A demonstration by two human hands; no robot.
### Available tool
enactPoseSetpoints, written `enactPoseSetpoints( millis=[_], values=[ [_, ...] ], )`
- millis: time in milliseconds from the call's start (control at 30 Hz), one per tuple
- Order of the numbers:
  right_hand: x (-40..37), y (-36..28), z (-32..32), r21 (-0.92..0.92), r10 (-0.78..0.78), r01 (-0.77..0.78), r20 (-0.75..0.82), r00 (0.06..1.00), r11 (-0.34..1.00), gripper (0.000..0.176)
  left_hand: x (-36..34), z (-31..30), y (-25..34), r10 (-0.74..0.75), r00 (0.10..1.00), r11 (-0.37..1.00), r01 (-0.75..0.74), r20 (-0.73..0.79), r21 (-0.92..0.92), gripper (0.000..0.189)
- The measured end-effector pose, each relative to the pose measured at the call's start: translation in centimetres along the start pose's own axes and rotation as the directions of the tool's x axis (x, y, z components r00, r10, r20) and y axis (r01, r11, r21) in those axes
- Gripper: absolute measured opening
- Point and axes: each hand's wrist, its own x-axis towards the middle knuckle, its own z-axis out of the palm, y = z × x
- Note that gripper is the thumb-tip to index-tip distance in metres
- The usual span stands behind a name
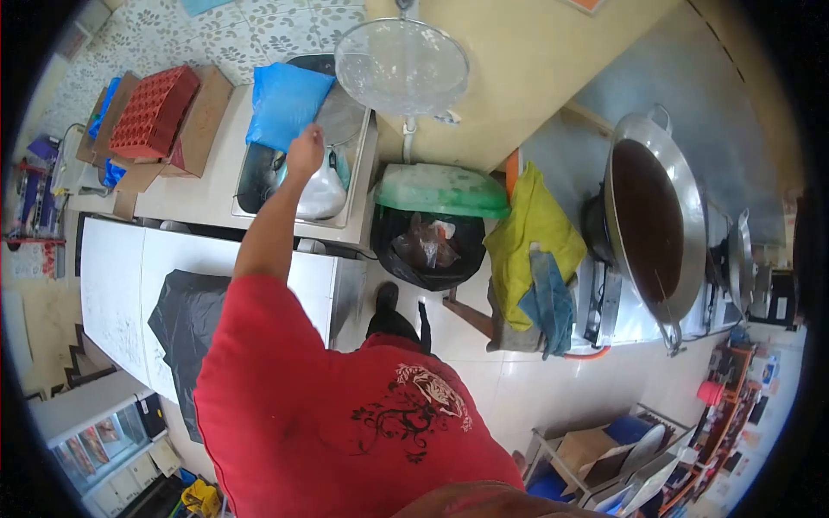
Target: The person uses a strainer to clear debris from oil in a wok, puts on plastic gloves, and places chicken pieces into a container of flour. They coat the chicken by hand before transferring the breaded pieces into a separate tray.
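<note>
My left hand (305, 154) is over the sink area, at the lower right corner of a blue plastic bag (287, 105). Its fingers are curled together, and what they hold, if anything, is hidden. Below the hand, a silver metal bowl or pot (322, 195) sits in the sink (246, 207). A round, flat grey lid or tray (342, 116) lies behind the wrist, beside the bag. My right hand does not show.
A green-lidded bin (442, 190) with a black liner stands right of the sink. Farther right are yellow cloth (537, 233) and a large wok (691, 198) of dark liquid. Red egg trays (155, 112) sit left. A round strainer (401, 67) hangs on the wall.
</note>
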Motion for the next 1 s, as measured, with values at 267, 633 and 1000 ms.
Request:
enactPoseSetpoints(
  millis=[267,633,1000],
  values=[
    [-6.2,-3.0,4.6,0.017,-0.319,0.319,0.094,0.943,0.947,0.044,-24.8,-1.0,23.0,0.437,0.874,0.626,-0.465,-0.213,-0.626,0.007],
    [-13.3,-2.8,-6.7,0.012,-0.939,0.964,-0.224,0.261,0.265,0.078,-66.0,5.1,43.8,0.983,-0.183,-0.056,-0.386,0.017,-0.921,0.009],
    [-5.6,3.6,-16.0,0.031,-0.958,0.958,-0.042,0.285,0.284,0.014,-78.4,7.5,52.5,0.817,-0.389,0.425,-0.093,0.426,-0.900,0.029]
  ],
)
